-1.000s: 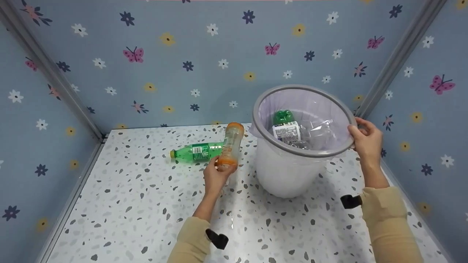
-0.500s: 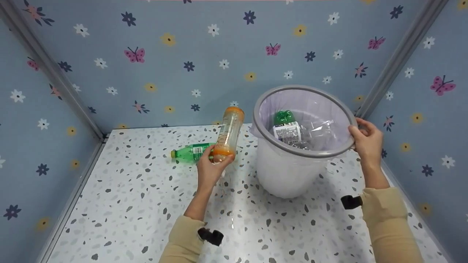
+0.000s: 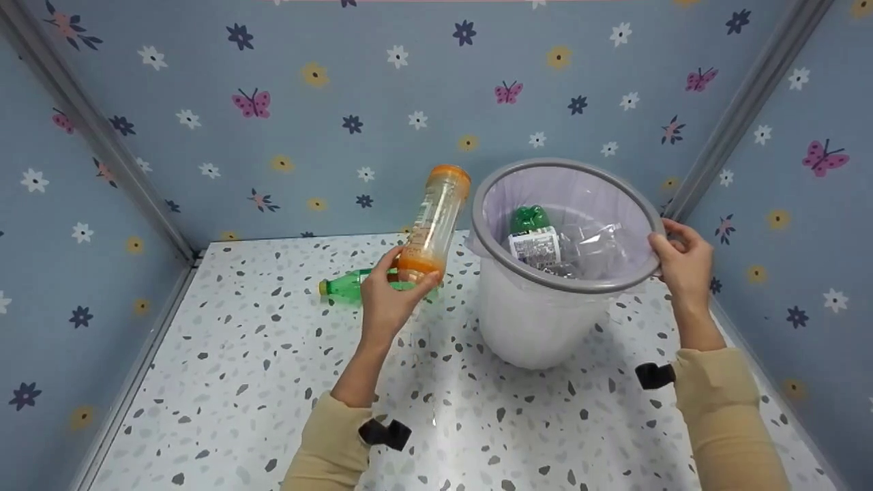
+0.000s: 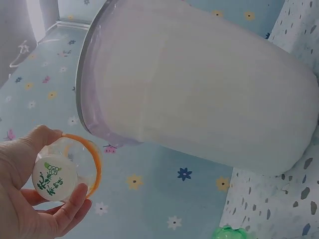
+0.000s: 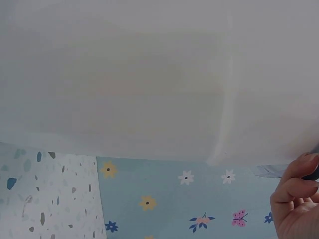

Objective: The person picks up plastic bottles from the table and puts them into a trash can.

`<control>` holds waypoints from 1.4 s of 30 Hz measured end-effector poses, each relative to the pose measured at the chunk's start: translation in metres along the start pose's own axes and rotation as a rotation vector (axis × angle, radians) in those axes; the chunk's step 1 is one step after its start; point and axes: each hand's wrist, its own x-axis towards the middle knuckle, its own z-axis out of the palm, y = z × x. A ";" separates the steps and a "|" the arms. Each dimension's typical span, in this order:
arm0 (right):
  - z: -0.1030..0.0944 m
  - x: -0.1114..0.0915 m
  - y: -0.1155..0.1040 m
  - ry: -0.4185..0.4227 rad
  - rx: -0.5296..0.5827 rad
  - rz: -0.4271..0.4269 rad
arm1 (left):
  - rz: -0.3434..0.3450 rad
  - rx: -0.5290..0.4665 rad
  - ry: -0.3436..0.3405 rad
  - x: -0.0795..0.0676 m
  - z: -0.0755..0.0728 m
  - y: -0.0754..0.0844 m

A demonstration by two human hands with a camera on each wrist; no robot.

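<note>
My left hand (image 3: 389,303) grips a clear plastic bottle (image 3: 436,221) with orange bands by its capped end, raised and tilted above the table. The bottle's white cap (image 4: 55,178) with green print faces the left wrist camera. Below and behind that hand lies a green plastic bottle (image 3: 341,288) with a yellow cap, partly hidden. At the right, my right hand (image 3: 685,266) pinches the grey rim of a white trash can (image 3: 539,327), which leans toward me. Inside its lilac liner are a green bottle (image 3: 530,218), a white-labelled bottle (image 3: 535,247) and clear plastic (image 3: 593,249).
The speckled white table (image 3: 273,395) runs up to blue patterned panels (image 3: 409,82) at the back and both sides. Grey metal posts (image 3: 743,109) stand in the corners. A black wrist mount (image 3: 385,434) sits on the left sleeve.
My left hand has lifted the orange-banded bottle off the area by the green bottle, upward and slightly left. My right hand and the trash can stay where they were.
</note>
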 end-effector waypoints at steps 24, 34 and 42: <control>0.001 0.002 -0.002 -0.010 -0.037 0.035 | 0.310 0.117 -0.151 0.027 0.017 0.086; 0.000 0.001 -0.002 0.005 -0.036 0.016 | 0.279 0.241 -0.269 0.041 0.039 0.113; 0.000 0.000 -0.002 -0.003 -0.024 0.023 | 0.278 0.393 -0.344 0.047 0.060 0.127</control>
